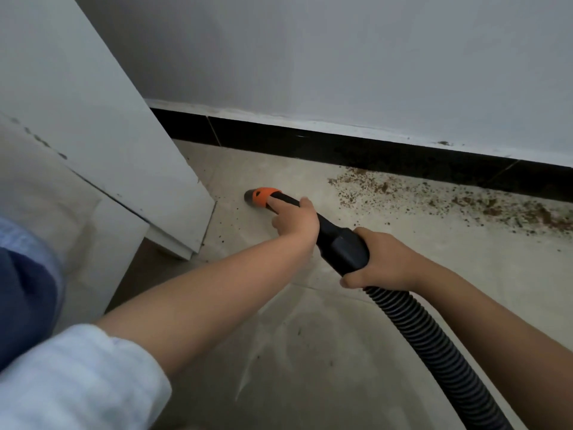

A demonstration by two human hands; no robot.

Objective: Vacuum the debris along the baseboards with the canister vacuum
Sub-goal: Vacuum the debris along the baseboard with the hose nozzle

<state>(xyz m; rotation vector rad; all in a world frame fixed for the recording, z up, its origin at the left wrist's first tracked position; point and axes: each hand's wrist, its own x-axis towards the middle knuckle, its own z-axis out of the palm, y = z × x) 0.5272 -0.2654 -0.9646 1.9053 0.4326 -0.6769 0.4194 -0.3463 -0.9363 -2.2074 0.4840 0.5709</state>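
**Canister vacuum wand and hose, in use at floor level**

Black rigid wand (338, 243) with orange nozzle tip (263, 196), joined to a ribbed black hose (434, 346) trailing to the lower right. Nozzle is low over the pale tile floor (310, 336), near the black baseboard (310, 144). Left hand (296, 220) grips the wand near the tip, forefinger extended onto the orange part. Right hand (384, 265) grips the wand's rear end. Brown debris (465, 200) lies along the baseboard, right of the nozzle. White cabinet (102, 135) at left.

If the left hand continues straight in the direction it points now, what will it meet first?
Probably the white cabinet panel; the left hand points along the orange-tipped black vacuum nozzle toward it, over bare beige floor tile. Depth is unclear.
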